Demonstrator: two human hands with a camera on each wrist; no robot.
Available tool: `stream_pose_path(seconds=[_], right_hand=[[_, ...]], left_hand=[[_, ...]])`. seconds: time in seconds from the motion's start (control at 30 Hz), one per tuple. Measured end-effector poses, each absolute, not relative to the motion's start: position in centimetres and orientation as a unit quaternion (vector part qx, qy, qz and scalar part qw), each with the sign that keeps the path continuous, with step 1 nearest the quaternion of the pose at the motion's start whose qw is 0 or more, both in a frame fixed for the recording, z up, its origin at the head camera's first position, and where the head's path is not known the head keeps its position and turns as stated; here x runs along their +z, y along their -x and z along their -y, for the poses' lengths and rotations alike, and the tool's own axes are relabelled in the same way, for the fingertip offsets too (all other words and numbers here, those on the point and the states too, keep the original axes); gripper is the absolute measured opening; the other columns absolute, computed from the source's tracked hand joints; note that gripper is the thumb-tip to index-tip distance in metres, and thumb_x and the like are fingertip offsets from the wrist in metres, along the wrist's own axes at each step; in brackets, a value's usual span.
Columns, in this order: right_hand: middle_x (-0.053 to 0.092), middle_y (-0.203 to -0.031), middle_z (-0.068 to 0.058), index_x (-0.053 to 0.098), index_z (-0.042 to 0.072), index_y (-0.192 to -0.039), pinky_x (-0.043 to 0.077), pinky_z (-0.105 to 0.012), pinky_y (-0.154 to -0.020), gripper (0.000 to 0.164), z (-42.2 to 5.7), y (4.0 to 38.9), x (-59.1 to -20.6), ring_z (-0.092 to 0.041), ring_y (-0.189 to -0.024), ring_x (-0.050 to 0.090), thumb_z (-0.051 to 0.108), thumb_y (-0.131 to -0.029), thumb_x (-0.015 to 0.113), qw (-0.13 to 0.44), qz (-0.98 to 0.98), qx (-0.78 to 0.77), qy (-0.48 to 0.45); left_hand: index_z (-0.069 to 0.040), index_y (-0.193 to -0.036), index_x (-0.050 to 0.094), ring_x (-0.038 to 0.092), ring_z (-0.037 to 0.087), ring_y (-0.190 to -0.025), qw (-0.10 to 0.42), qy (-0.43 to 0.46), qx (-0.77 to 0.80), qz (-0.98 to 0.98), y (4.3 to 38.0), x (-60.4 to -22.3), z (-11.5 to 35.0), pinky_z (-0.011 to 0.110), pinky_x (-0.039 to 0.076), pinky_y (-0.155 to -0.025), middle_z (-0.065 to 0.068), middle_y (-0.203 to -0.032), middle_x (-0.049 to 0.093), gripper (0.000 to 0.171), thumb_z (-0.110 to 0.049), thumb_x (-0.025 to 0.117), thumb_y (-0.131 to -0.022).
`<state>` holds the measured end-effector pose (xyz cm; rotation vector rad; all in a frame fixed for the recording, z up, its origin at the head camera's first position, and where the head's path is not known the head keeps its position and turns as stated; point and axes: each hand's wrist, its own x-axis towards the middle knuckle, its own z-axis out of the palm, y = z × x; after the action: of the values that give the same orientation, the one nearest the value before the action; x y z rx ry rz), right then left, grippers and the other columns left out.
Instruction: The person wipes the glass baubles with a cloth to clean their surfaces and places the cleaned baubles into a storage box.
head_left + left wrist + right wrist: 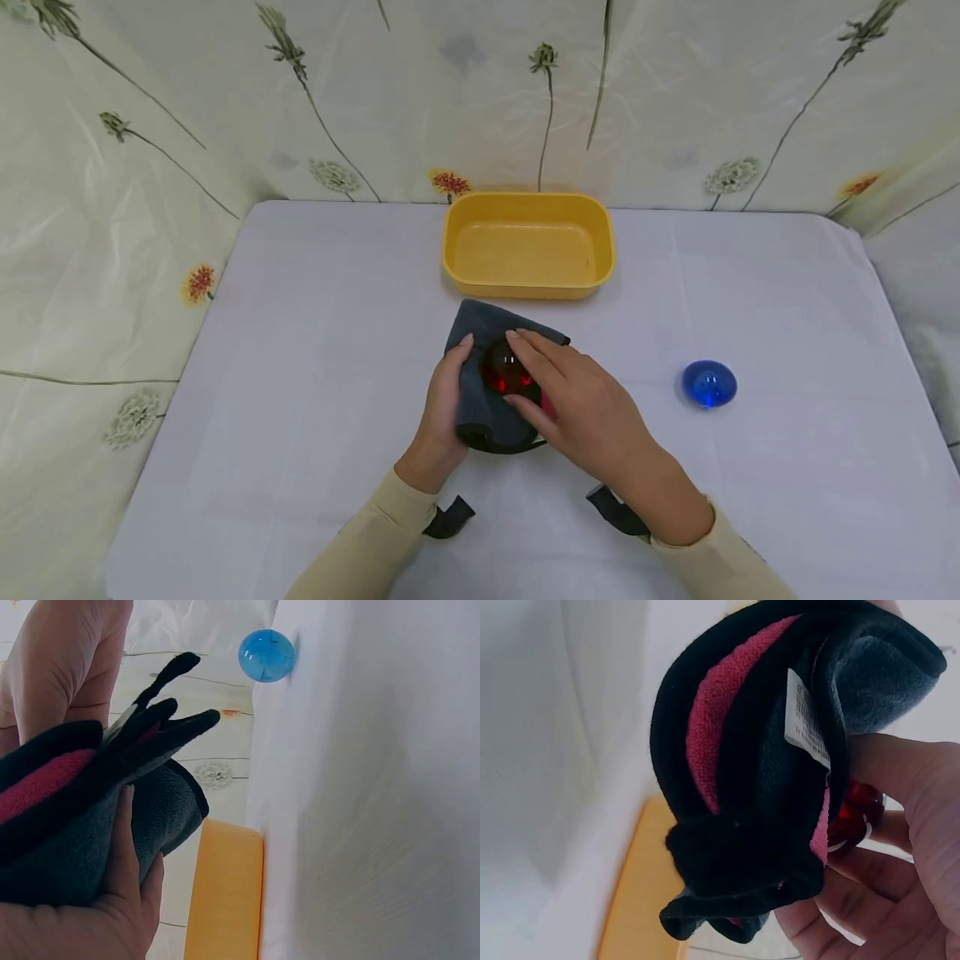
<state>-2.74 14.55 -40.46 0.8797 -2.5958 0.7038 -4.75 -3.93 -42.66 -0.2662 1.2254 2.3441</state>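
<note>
A folded dark grey-blue cloth (480, 321) with black edging and a pink side lies across my left hand (438, 417), which grips it from the left and below. On top of the cloth sits a clear red glass ball (504, 367). My right hand (592, 408) holds this ball from the right, thumb and fingers around it. In the right wrist view, the red ball (857, 814) shows partly behind the cloth's edge, and a white label (804, 720) hangs from the cloth. The left wrist view shows the left fingers (124, 855) pressed around the bundle.
A yellow rectangular tub (528, 292) stands at the table's back edge, just beyond the hands. To the right, a blue glass ball (708, 383) rests on the white tablecloth (315, 333). A flowered curtain (465, 100) hangs behind the table. Black straps hang at both wrists.
</note>
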Motion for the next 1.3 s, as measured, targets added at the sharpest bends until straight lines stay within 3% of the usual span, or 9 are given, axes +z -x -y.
stream_pose_path(seconds=[0.33,0.47,0.63,0.77,0.97,1.17,1.3], right_hand=[[0.064,-0.129,-0.019,0.06,-0.002,-0.138,0.054,-0.046,-0.099,0.07,-13.7,3.2,-41.0,-0.033,-0.12,0.063,0.023,-0.082,0.093,0.159,0.904,0.276,-0.285],[0.068,-0.113,-0.015,0.064,-0.004,-0.127,0.06,-0.04,-0.084,0.062,-13.4,3.4,-41.2,-0.026,-0.099,0.067,0.032,-0.083,0.091,0.145,0.909,0.31,-0.239],[0.07,-0.097,0.0,0.069,0.005,-0.123,0.056,-0.03,-0.066,0.047,-14.0,4.0,-41.0,-0.012,-0.076,0.063,0.031,-0.088,0.087,0.053,0.885,0.435,-0.157],[0.073,-0.106,-0.003,0.07,0.008,-0.128,0.057,-0.025,-0.078,0.04,-14.8,4.6,-40.8,-0.014,-0.089,0.068,0.031,-0.097,0.078,-0.03,0.842,0.532,-0.088],[0.071,-0.126,-0.013,0.062,-0.002,-0.139,0.056,-0.029,-0.092,0.047,-15.9,5.8,-40.7,-0.026,-0.101,0.072,0.031,-0.106,0.064,-0.105,0.717,0.689,-0.003],[0.069,-0.133,-0.009,0.058,-0.002,-0.145,0.055,-0.034,-0.093,0.052,-17.3,7.4,-40.9,-0.024,-0.11,0.073,0.03,-0.104,0.067,-0.075,0.614,0.784,0.04],[0.064,-0.141,-0.014,0.059,0.0,-0.145,0.055,-0.036,-0.091,0.059,-18.3,9.0,-41.0,-0.024,-0.111,0.073,0.031,-0.098,0.075,-0.046,0.598,0.797,0.07]], left_hand=[[-0.01,-0.156,0.035,0.042,0.017,-0.135,0.232,0.096,0.86,-0.444,4.7,-42.8,4.1,0.032,0.036,-0.113,0.004,-0.149,0.043,0.059,-0.045,0.039,-0.109],[-0.01,-0.158,0.031,0.041,0.018,-0.132,0.232,0.098,0.861,-0.442,4.7,-42.9,4.2,0.032,0.037,-0.11,0.005,-0.147,0.042,0.06,-0.044,0.04,-0.109],[-0.014,-0.162,0.024,0.041,0.021,-0.134,0.256,0.111,0.859,-0.43,4.5,-43.0,4.8,0.036,0.037,-0.113,0.007,-0.154,0.039,0.066,-0.047,0.04,-0.107],[-0.019,-0.164,0.022,0.039,0.022,-0.139,0.256,0.134,0.86,-0.421,4.4,-42.9,5.5,0.04,0.034,-0.116,0.005,-0.159,0.036,0.069,-0.048,0.042,-0.106],[-0.019,-0.162,0.028,0.045,0.02,-0.128,0.226,0.152,0.874,-0.403,4.4,-42.9,6.1,0.035,0.038,-0.11,0.003,-0.147,0.042,0.065,-0.046,0.045,-0.106],[-0.02,-0.162,0.029,0.045,0.017,-0.126,0.207,0.154,0.88,-0.399,4.2,-43.1,6.5,0.031,0.039,-0.107,0.0,-0.146,0.042,0.066,-0.046,0.048,-0.105],[-0.019,-0.16,0.032,0.047,0.016,-0.122,0.21,0.158,0.88,-0.395,4.0,-43.3,6.7,0.03,0.041,-0.104,-0.001,-0.14,0.045,0.065,-0.047,0.049,-0.104]])
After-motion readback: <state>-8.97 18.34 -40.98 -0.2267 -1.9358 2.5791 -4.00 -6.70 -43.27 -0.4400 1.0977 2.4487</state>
